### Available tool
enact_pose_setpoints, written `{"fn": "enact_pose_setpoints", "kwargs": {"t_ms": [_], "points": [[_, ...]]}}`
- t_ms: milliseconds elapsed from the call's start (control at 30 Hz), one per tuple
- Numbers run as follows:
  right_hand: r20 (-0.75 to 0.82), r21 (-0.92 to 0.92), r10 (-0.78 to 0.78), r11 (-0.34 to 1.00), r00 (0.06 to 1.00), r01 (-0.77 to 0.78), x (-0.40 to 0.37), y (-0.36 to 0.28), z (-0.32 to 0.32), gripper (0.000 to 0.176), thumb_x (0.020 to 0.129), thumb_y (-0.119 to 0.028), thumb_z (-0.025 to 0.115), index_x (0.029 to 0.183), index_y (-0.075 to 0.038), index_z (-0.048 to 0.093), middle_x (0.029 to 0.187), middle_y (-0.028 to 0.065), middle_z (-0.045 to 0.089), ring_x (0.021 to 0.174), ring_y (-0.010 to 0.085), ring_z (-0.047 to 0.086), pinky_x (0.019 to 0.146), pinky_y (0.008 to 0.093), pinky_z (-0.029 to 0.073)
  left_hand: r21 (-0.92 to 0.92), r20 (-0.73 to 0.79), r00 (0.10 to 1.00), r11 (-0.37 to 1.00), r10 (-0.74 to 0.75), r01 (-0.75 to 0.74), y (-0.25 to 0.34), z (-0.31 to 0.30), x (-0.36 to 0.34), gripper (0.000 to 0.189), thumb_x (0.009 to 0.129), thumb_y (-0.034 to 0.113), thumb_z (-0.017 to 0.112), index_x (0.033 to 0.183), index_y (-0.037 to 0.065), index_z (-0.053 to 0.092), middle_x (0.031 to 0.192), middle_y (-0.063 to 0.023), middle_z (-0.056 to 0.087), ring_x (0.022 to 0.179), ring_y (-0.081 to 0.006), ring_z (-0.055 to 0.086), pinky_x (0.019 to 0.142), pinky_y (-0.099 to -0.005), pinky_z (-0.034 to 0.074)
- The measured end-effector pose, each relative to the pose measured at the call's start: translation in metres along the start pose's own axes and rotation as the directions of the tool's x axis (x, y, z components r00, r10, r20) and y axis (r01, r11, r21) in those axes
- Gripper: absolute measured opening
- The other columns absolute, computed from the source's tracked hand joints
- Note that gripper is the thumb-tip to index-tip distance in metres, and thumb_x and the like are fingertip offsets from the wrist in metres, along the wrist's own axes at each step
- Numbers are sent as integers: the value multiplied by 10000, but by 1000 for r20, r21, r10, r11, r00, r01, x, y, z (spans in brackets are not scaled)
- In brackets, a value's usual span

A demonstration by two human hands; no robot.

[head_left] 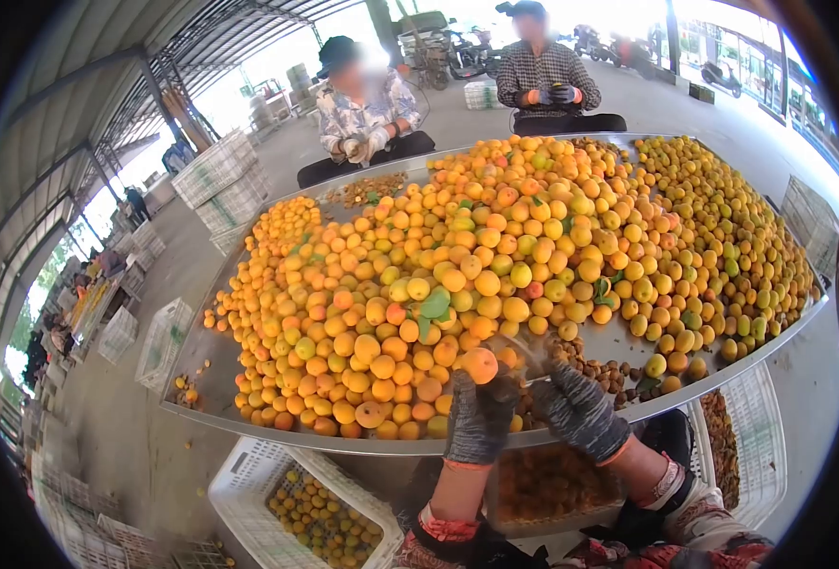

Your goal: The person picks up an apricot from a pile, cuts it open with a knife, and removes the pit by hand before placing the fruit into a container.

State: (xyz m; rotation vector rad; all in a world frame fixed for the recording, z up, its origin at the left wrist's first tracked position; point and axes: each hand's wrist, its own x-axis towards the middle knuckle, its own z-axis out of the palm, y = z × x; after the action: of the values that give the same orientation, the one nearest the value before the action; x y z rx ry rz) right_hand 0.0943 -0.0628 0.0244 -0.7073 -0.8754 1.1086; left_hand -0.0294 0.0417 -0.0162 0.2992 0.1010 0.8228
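My left hand [481,412], in a grey knit glove, is closed around an orange apricot [480,365] at the near edge of the metal table [343,443]. Beside it, my right hand [582,410], gloved alike, has its fingers curled in. A thin, pale, blurred shape shows between the two hands; what the right fingers grip I cannot make out. Beyond both hands rises a large heap of apricots [362,313], yellow to orange, with a few green leaves [435,303]. Small brown apricot stones [609,376] lie just past my right hand.
Below the table edge stand a white crate [239,460] with greenish-yellow fruit and another crate [765,427] holding brown pieces. Smaller, duller fruit [732,237] covers the table's right side. Two people sit across the table. Stacked crates [215,175] stand at the left.
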Motion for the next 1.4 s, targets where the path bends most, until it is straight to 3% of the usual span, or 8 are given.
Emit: {"fn": "enact_pose_setpoints", "kwargs": {"t_ms": [67,133,267,467,533,1100,1200,1400], "points": [[47,-676,-168,720,985,155,0,-4,18,290,862,7,518,1149,-12,484,987,69,609,871,126,586,751,263,481,78,-35,999,997,3,-1,0,3,-1,364,850,307,584,1070,26,513,989,-80,568,863,-197,538,785,-322,457],[-5,-693,-167,711,986,117,3,-8,35,207,854,-37,533,1061,-19,534,940,93,616,838,191,605,703,302,491,368,15,992,922,124,-121,-1,8,-3,287,849,194,564,1064,11,513,1025,-99,562,896,-221,544,812,-320,441],[131,-859,-183,470,974,204,2,2,29,244,857,-6,525,1101,6,516,961,102,629,853,138,599,730,271,483,158,-104,989,983,108,-91,-7,-4,-1,314,810,114,567,1097,1,508,1039,-133,563,928,-263,550,839,-339,429],[-115,-778,4,621,993,-93,7,2,38,258,853,-20,538,1109,-3,511,951,106,629,849,161,608,721,286,488,253,-134,986,965,101,-65,-6,4,-4,403,753,62,576,1148,21,510,1080,-157,554,970,-302,540,859,-362,422],[-43,-786,-84,618,996,18,5,17,29,282,851,-20,542,1127,4,495,957,113,625,844,172,611,716,291,489,618,-29,993,783,115,-72,-5,-6,-5,640,780,569,557,1216,109,466,1099,-42,514,1013,-201,496,857,-357,436],[186,-784,-200,560,962,268,4,9,26,334,860,-91,550,1177,-10,483,954,119,611,827,205,611,729,300,484,412,-63,982,901,176,-135,0,19,-15,512,796,362,644,1178,72,466,1081,-52,527,962,-185,526,808,-319,462],[21,-583,-55,810,998,57,4,-1,28,305,874,24,476,1178,5,473,993,86,610,878,149,583,782,266,460,445,-28,973,875,229,-193,-1,33,-19,399,800,223,669,1121,56,504,1055,-59,542,943,-169,535,775,-293,471],[213,-819,76,557,974,136,5,1,-17,328,872,2,492,1199,12,464,1055,97,590,950,149,566,805,261,452,599,-79,991,800,104,-36,16,41,-19,320,802,174,658,1072,45,543,904,-27,593,739,-119,581,602,-243,475]]}}
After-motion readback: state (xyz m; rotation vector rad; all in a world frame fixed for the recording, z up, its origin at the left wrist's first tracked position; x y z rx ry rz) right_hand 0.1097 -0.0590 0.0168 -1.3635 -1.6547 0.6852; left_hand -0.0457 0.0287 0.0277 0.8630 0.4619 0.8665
